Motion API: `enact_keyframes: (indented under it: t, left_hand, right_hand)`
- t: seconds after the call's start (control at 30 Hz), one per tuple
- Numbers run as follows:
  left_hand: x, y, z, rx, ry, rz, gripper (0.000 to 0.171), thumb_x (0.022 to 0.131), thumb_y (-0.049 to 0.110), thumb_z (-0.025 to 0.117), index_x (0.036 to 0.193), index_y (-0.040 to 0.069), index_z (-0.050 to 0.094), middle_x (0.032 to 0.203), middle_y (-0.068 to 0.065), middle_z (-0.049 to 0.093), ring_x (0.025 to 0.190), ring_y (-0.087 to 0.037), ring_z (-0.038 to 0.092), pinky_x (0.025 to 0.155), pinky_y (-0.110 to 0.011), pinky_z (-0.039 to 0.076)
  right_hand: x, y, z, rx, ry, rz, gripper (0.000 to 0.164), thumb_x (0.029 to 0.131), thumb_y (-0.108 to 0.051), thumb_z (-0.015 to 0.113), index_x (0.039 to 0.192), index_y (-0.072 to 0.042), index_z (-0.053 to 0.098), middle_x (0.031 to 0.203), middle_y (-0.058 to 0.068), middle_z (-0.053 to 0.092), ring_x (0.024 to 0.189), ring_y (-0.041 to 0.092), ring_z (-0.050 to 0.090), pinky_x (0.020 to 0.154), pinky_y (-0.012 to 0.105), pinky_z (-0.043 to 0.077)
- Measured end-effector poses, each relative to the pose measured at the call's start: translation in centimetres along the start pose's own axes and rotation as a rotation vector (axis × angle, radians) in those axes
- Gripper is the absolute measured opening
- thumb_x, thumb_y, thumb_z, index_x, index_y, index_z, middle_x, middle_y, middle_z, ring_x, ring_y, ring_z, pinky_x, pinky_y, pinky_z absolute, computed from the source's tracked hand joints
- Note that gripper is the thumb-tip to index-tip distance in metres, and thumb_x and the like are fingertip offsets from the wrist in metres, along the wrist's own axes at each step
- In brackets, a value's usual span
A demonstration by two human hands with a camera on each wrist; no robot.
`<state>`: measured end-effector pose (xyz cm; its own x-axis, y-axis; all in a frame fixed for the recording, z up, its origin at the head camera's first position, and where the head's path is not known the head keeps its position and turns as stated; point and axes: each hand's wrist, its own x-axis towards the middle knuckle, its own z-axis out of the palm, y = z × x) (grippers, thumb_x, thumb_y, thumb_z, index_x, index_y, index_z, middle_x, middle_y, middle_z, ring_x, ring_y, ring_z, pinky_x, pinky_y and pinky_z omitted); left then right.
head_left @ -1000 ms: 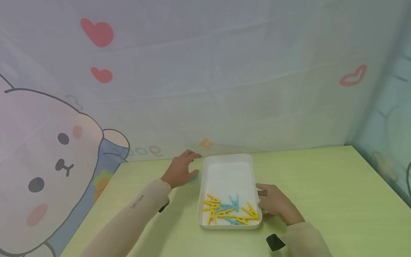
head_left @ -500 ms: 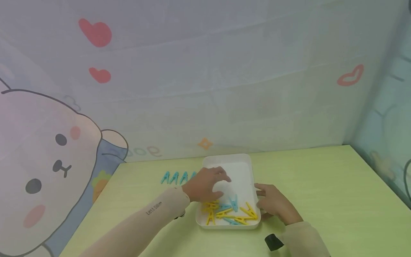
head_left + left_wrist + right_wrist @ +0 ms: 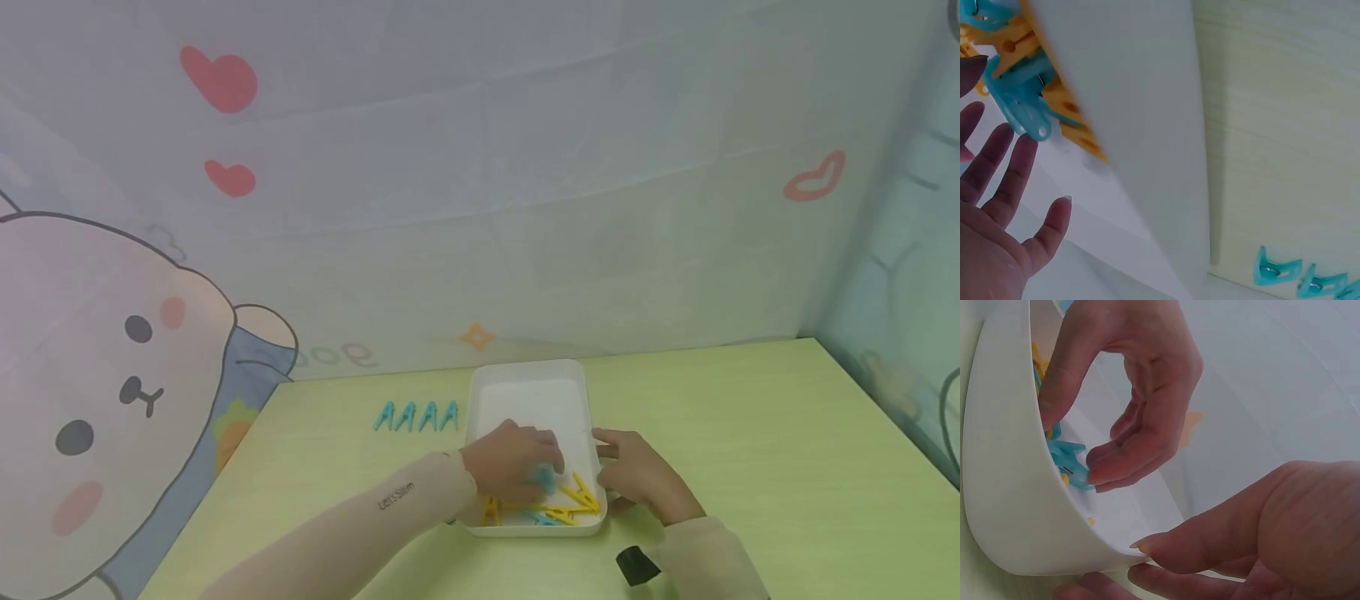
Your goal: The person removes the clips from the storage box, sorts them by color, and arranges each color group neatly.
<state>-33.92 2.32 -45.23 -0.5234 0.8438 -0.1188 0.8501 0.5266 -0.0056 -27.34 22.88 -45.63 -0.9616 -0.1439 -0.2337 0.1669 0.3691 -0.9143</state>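
A white tray [image 3: 532, 392] holds yellow and blue plastic clothespins at its near end. My left hand [image 3: 513, 462] is inside the tray, fingers bent loosely down with the thumb apart from them. In the right wrist view its fingertips are right at a blue clothespin [image 3: 1071, 464]; the left wrist view shows blue [image 3: 1019, 103] and yellow clothespins [image 3: 1013, 45] by the fingers. My right hand [image 3: 645, 475] holds the tray's right side, its thumb [image 3: 1172, 547] at the rim and fingers outside below. The left hand hides part of the pile.
Several blue clothespins [image 3: 407, 416] stand in a row on the green table [image 3: 750, 433], left of the tray. A printed cloth backdrop [image 3: 525, 208] rises behind the table, with another cloth wall at the right.
My left hand has moved from the row of blue clothespins rightward and down into the tray, over the pile. My right hand has stayed at the tray's side.
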Motion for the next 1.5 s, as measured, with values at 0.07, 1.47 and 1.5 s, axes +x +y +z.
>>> enact_keyframes:
  t: [0.07,1.47,1.5]
  left_hand:
    - [0.2,0.3,0.1,0.021,-0.01,0.001,0.029,0.083,0.026,0.075,0.112,0.028,0.071,0.106,0.015,0.061,0.09,-0.004,0.055,0.075,-0.029,0.043]
    - [-7.5,-10.5,-3.9,-0.348,0.681,-0.415,0.017,0.094,0.018,0.069,0.108,0.01,0.072,0.096,0.0,0.069,0.074,-0.011,0.061,0.067,-0.032,0.051]
    - [-7.8,-10.9,-3.8,-0.349,0.683,-0.434,0.018,0.094,0.019,0.069,0.109,0.01,0.072,0.096,0.0,0.069,0.075,-0.012,0.061,0.067,-0.033,0.051]
  right_hand:
    - [0.0,-0.1,0.0,0.001,-0.002,-0.002,0.075,0.077,0.013,0.053,0.149,0.01,0.031,0.143,0.035,0.041,0.108,0.041,0.062,0.062,0.042,0.058]
    - [-0.1,-0.1,-0.3,-0.017,-0.017,-0.005,0.077,0.077,0.014,0.051,0.15,0.011,0.028,0.144,0.037,0.038,0.118,0.049,0.054,0.065,0.042,0.058]
    - [-0.1,0.0,-0.4,-0.014,-0.02,-0.006,0.077,0.077,0.014,0.051,0.15,0.011,0.027,0.145,0.037,0.038,0.118,0.049,0.054,0.066,0.043,0.058]
